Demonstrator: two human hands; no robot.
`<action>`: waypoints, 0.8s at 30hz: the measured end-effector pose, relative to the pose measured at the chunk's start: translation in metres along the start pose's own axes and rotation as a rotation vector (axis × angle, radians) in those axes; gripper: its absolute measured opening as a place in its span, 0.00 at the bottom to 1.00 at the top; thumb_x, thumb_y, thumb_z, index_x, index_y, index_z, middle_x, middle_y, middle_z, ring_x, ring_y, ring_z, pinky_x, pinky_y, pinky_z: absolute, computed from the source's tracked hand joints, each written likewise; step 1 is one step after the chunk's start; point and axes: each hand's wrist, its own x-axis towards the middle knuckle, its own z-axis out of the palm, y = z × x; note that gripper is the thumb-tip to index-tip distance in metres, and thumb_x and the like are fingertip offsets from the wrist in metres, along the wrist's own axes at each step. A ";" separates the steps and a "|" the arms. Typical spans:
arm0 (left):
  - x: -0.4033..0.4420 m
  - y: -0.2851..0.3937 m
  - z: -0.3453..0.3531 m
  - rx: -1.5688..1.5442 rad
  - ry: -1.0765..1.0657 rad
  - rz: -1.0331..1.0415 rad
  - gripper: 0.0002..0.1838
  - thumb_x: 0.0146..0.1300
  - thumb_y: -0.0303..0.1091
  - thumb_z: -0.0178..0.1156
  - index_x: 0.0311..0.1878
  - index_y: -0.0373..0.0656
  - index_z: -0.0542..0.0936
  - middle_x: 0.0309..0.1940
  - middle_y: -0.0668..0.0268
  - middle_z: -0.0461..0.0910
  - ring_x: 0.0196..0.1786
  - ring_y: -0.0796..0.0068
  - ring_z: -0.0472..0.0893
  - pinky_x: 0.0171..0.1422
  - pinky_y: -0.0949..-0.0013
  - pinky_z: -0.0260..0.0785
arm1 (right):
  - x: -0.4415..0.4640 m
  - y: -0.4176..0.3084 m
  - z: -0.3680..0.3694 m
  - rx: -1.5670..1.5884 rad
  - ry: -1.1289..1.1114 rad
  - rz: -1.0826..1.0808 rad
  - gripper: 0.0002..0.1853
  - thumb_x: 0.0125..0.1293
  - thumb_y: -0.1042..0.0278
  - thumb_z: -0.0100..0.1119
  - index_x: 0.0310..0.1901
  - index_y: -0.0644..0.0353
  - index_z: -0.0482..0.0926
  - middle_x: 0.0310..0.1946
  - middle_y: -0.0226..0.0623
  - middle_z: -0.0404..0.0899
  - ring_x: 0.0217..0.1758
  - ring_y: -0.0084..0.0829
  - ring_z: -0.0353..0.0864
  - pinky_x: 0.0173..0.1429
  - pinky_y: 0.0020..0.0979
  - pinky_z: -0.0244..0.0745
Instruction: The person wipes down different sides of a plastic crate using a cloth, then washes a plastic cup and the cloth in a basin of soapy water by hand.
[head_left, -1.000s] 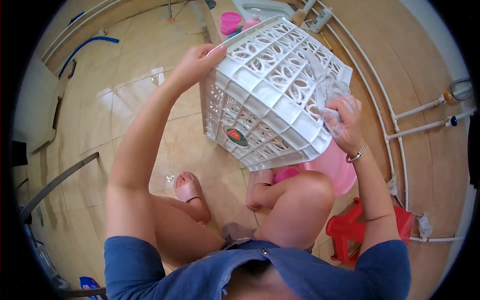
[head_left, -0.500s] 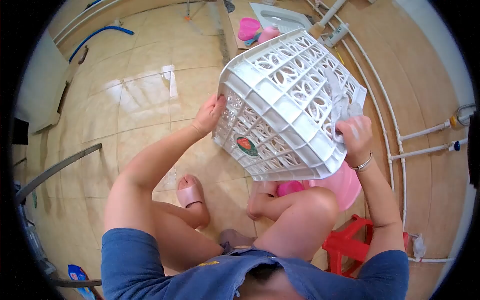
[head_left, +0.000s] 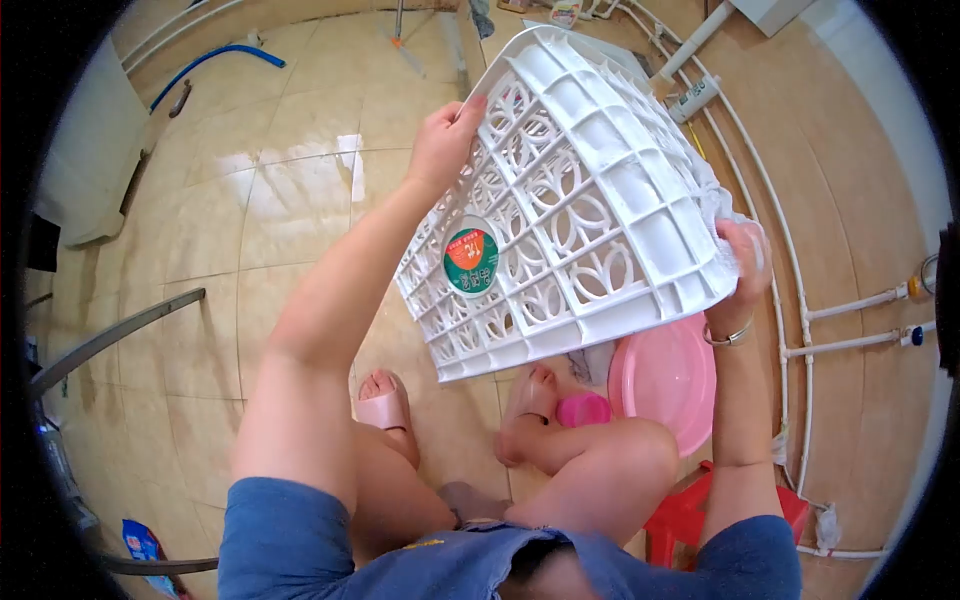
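Note:
A white plastic basket (head_left: 640, 200) with leaf-shaped openings is held up tilted in front of me. A green and red round label (head_left: 470, 257) is on its side. My left hand (head_left: 445, 150) grips the basket's rim at the upper left, with the thumb over the edge. At the basket's right side, my right hand (head_left: 745, 262) is closed on a wet whitish cloth (head_left: 715, 200) pressed to the outer wall. Foam shows on that hand. Below the basket stand a pink basin (head_left: 665, 385) and a small bright pink bowl (head_left: 583, 408).
A red stool (head_left: 680, 515) is by my right leg. White pipes (head_left: 785, 300) run along the right wall, with a white bottle (head_left: 695, 98) near them. A blue hose (head_left: 230, 50) lies at the far left, and a curved metal bar (head_left: 120, 335) crosses nearer. The tiled floor looks wet.
The basket has been turned and raised, so its labelled side faces me more. My left hand moved up with the rim; my right hand and cloth shifted slightly right. More of the basin shows.

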 end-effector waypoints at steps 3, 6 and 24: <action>0.015 0.018 0.009 0.024 0.002 0.025 0.24 0.60 0.53 0.54 0.31 0.38 0.78 0.20 0.76 0.67 0.23 0.87 0.62 0.25 0.79 0.54 | -0.001 0.004 0.003 0.024 0.078 0.057 0.11 0.46 0.71 0.61 0.33 0.62 0.74 0.25 0.39 0.73 0.28 0.39 0.74 0.32 0.33 0.66; 0.020 0.038 0.021 0.013 0.009 0.058 0.24 0.59 0.54 0.56 0.29 0.38 0.78 0.18 0.76 0.67 0.21 0.87 0.62 0.24 0.79 0.53 | -0.008 0.002 0.001 -0.019 0.103 0.158 0.11 0.46 0.73 0.60 0.33 0.64 0.74 0.25 0.41 0.73 0.28 0.40 0.73 0.32 0.33 0.67; 0.042 0.036 0.055 0.833 -0.149 0.163 0.25 0.58 0.58 0.46 0.33 0.47 0.81 0.31 0.61 0.80 0.40 0.59 0.78 0.43 0.60 0.66 | -0.149 -0.026 0.074 0.646 0.352 1.010 0.14 0.56 0.70 0.57 0.42 0.69 0.73 0.36 0.38 0.76 0.40 0.29 0.76 0.44 0.28 0.71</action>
